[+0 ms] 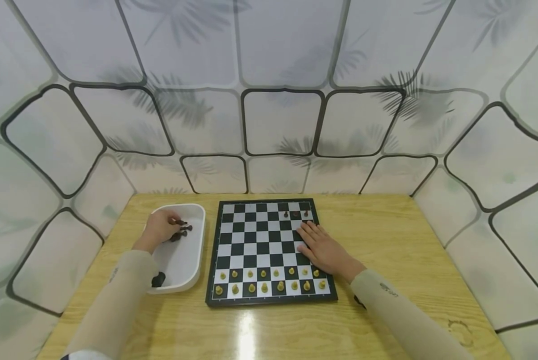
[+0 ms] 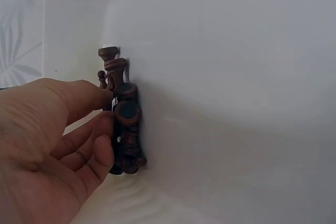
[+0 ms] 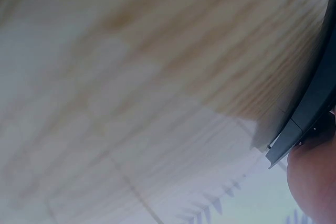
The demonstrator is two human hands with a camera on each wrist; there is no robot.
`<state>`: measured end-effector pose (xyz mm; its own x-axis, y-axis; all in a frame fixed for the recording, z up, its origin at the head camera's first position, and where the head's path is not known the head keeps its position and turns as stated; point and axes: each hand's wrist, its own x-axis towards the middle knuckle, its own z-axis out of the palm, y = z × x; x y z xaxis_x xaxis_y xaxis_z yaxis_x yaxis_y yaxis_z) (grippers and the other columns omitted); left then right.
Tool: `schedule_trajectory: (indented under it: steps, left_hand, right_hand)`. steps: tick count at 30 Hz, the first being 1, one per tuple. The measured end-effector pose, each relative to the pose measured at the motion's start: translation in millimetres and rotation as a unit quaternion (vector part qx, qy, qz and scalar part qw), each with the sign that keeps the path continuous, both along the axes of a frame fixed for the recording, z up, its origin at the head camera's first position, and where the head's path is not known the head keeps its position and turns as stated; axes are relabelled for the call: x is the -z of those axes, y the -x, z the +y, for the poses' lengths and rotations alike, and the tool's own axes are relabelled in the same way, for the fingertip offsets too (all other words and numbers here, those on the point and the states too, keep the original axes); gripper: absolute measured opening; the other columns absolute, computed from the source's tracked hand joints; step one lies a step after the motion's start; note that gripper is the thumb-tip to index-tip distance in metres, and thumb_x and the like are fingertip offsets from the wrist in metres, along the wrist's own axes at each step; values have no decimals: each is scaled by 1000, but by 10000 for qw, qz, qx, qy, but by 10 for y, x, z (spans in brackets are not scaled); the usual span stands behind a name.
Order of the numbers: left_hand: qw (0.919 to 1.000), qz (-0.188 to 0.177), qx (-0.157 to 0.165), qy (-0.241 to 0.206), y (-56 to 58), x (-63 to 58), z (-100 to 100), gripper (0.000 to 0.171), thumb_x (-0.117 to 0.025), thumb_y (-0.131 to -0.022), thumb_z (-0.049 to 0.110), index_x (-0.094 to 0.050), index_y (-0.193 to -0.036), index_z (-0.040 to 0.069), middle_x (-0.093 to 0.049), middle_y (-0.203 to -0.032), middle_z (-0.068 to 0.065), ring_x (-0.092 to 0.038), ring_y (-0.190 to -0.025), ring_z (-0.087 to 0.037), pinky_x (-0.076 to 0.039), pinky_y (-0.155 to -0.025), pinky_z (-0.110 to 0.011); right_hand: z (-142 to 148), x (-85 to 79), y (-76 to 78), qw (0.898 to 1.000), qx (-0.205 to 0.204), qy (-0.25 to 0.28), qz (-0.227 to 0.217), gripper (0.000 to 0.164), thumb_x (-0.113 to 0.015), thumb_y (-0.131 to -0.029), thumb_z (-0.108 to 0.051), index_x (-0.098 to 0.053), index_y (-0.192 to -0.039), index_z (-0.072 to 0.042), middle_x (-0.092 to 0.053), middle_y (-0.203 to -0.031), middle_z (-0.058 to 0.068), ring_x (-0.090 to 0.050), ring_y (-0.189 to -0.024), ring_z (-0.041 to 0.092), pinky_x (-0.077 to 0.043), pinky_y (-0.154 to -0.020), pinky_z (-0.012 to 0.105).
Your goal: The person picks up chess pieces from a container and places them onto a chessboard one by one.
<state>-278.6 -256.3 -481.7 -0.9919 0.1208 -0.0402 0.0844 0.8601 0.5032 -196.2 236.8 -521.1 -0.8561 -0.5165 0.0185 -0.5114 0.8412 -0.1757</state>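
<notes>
My left hand reaches into a white tray at the left of the table. Its thumb and fingers close on a dark brown chess piece in a cluster of several such pieces against the tray's white surface; the fingers partly hide the pinched piece. To the right lies a black-and-white chessboard. My right hand rests flat on its right edge, fingers straight. Three dark pieces stand in the board's far right area. Yellow chess pieces fill the two rows nearest me.
A black object lies in the tray's near left corner. The light wooden table ends at a patterned wall at the back, with similar walls at both sides. A brown ring mark shows at the table's near right.
</notes>
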Motion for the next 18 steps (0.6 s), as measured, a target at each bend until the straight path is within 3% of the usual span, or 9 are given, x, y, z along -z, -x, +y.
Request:
schedule_trajectory:
  steps: [18]
  left_hand:
    - [9982, 291, 276, 448, -38, -26, 51, 21, -70, -91, 11, -79, -101, -5, -77, -96, -21, -68, -81, -29, -58, -76, -45]
  right_hand:
    - [-5, -7, 0, 10000, 6, 1, 4, 64, -44, -113, -41, -37, -162, -1, -34, -170, 21, -27, -160, 41, -24, -130, 55]
